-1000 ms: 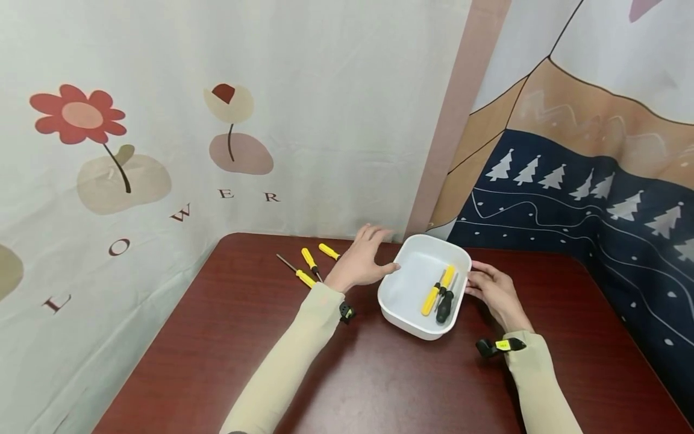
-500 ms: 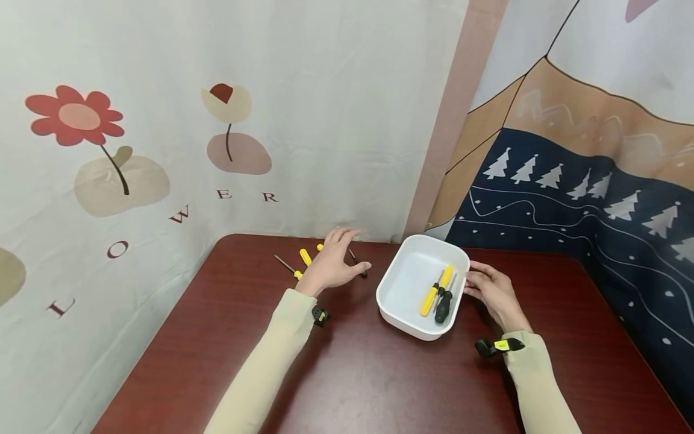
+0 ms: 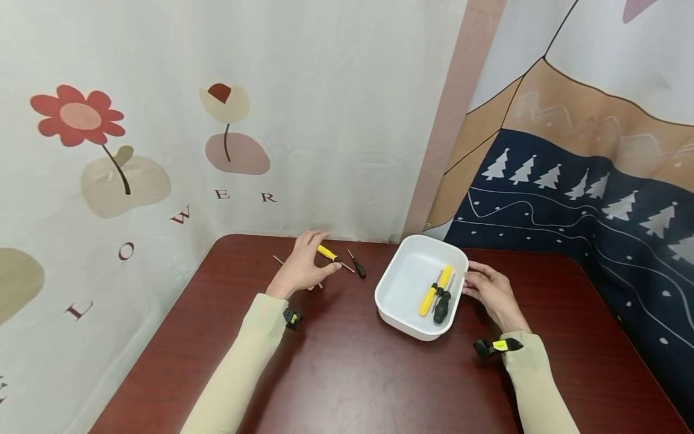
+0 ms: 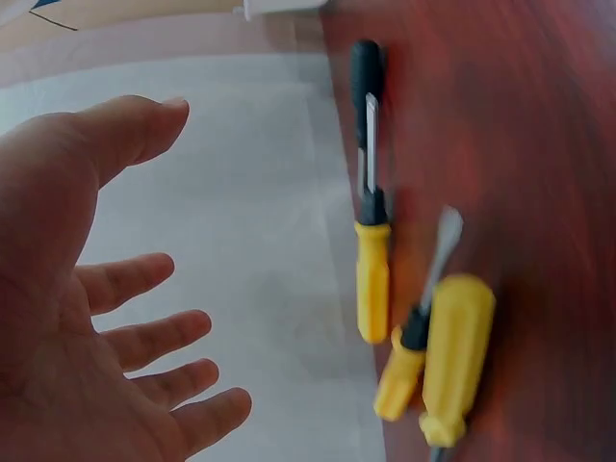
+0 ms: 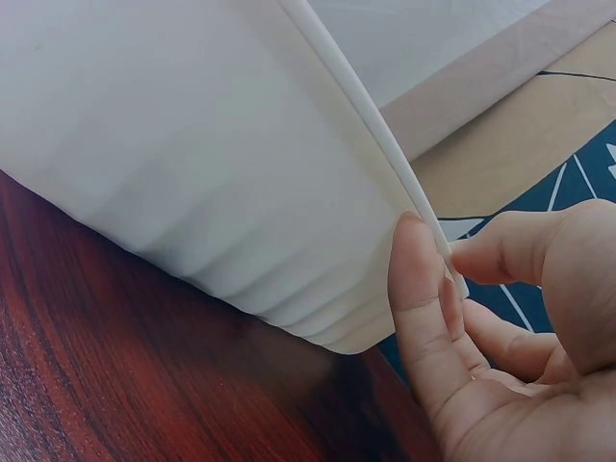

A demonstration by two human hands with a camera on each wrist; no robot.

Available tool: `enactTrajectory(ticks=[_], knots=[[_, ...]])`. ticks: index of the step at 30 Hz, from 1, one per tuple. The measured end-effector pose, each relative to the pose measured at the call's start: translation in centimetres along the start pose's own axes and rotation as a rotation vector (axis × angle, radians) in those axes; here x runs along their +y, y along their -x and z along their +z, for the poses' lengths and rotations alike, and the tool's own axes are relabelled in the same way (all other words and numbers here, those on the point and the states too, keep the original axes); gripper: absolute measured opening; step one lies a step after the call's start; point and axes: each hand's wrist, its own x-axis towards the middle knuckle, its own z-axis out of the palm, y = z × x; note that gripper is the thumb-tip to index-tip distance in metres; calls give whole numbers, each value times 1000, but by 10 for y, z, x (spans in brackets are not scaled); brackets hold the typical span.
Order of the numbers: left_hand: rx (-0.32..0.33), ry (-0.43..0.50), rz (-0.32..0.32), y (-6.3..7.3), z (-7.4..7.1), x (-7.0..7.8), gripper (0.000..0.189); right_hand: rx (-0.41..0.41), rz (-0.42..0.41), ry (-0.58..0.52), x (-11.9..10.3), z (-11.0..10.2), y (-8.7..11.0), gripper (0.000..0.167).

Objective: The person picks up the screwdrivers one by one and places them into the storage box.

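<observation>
My left hand (image 3: 297, 268) hovers over the table's far left, fingers spread and holding nothing. Beneath and beside it lie several screwdrivers. One yellow-handled screwdriver (image 3: 328, 252) and one black-handled screwdriver (image 3: 357, 266) show to its right. In the left wrist view, two more yellow screwdrivers (image 4: 458, 346) lie close together, partly hidden by the hand in the head view. With my right hand (image 3: 492, 295) I hold the right edge of a white plastic bin (image 3: 402, 295); fingertips pinch near its rim (image 5: 371, 125). Inside lie yellow screwdrivers (image 3: 428, 300) and a black one (image 3: 442, 307).
The dark red wooden table (image 3: 347, 386) carries everything. Behind it hangs a pale curtain (image 3: 336, 150) with printed flowers, close to the far edge. A navy and tan printed cloth (image 3: 542, 223) hangs at the right.
My left hand has moved left, from beside the bin to above the loose screwdrivers, uncovering the black one and a yellow one. My right hand stays at the bin.
</observation>
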Motion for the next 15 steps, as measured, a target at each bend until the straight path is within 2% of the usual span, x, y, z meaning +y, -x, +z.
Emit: enactTrajectory(ticks=[9, 15], knots=[[-17, -54, -5, 12, -8, -30, 83, -24, -22, -37, 1, -1, -1, 57], [-43, -97, -29, 19, -13, -42, 84, -17, -5, -36, 0, -1, -1, 58]])
